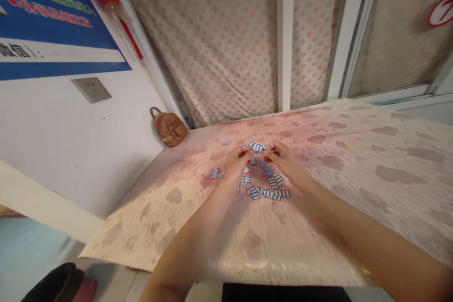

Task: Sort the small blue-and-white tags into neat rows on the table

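Note:
My left hand [238, 156] and my right hand [279, 153] are close together above the table, fingers pinched. A blue-edged white strip [258, 147] spans the gap between their fingertips, and both pinches meet its ends. Below and around the hands lie many small blue-edged white pieces [271, 193], scattered in a loose ring and partly overlapping. A small cluster of these pieces [214, 173] lies left of my left wrist. A plain white scrap [247, 169] shows just under my left fingers. Some pieces are hidden behind the hands, and their print is too small to read.
A patterned tablecloth [354, 160] covers the table. The small brown backpack-shaped bag [170, 128] stands at the far left corner by the wall. A wall socket [92, 89] sits above it. Dotted curtains [208, 37] hang behind the table's far edge.

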The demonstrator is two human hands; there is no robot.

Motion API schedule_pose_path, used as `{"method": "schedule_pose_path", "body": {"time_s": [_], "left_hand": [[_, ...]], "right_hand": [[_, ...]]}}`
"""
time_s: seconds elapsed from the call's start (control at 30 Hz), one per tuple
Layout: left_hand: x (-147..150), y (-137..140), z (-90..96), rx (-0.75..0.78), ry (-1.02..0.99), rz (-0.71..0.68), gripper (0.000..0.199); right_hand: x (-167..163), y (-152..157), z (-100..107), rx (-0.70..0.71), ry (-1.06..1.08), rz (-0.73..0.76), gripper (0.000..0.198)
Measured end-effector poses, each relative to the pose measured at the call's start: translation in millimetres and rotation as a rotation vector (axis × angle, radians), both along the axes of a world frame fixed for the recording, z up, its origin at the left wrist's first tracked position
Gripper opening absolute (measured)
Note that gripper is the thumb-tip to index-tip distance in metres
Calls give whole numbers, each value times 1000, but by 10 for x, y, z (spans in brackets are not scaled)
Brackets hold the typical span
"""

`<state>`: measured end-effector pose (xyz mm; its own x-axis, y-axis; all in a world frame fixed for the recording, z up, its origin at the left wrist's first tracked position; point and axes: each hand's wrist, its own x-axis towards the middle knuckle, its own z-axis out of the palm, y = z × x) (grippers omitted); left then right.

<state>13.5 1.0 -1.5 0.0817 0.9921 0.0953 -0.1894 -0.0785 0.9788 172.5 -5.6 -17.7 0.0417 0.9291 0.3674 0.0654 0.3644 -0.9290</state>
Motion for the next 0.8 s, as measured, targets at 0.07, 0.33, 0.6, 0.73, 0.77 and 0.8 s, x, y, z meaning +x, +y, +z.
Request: {"method": "schedule_pose_path", "body": {"time_s": [0.07,0.33,0.6,0.73,0.77,0.8], "left_hand": [[41,-20,-33,5,2,-16,19],[-100,-30,-51,71,187,-116,18],[-191,43,-96,150,219,-150,23],[-142,15,-120,47,112,-105,18],[-130,8,-127,15,76,-82,18],[-120,2,-133,-14,44,-62,17]], "right_hand": [[3,-8,-1,-16,24,8,22],[31,-42,4,95,-200,-48,16],[40,-43,-10,107,-296,-56,15],[38,-49,8,95,-239,-87,14],[46,-45,13,89,-222,-108,14],[56,-39,18,86,-208,-130,15]]}}
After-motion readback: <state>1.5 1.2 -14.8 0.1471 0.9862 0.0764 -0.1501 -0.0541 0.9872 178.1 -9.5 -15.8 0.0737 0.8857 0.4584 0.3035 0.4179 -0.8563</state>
